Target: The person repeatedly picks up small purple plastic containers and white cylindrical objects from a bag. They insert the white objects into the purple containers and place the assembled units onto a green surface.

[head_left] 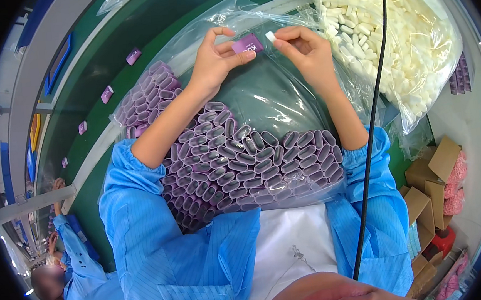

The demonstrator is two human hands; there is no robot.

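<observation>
At far left, one co-worker in a blue sleeve (84,267) is sitting beside the green belt (119,80), where four purple pieces (107,94) are lying clearly spaced in a row. Next, dozens of hollow purple sleeves (241,161), too many to count exactly, are standing packed, showing oval openings, under glossy, wrinkled clear film (281,94). Above them, the left hand (215,62) is pinching one purple case (247,45), smooth, flattened and white-lettered, between thumb and fingers. Just beside its right end, the right hand (307,50) is gripping one small white plug (270,37) with its fingertips, apart from the case. One black cable (379,73) is hanging rightward of that hand. Beyond, one transparent bag (411,119) is holding countless cream, stubby pieces (354,25); below it, brown cardboard cartons (416,204) are standing open.
</observation>
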